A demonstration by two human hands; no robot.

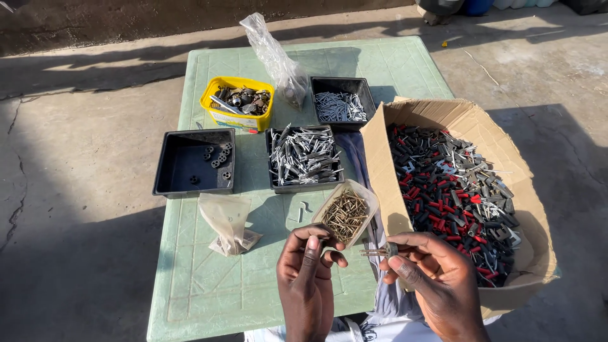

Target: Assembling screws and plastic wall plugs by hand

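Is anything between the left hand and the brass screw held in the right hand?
Nothing visible: only open air separates the left hand from the brass screw pinched in the right hand.

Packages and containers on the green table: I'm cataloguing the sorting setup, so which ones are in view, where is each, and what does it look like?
Cardboard box: right edge, brown, open, full of red and black pieces.
Yellow tub: far left, rectangular, label on its side, metal parts inside.
Clear plastic bag: far middle, upright, crumpled.
Three black trays: rectangular, mid-table, holding small metal parts.
Clear tub: near the hands, holding brass-coloured screws.
Small plastic bag: near left, slumped.
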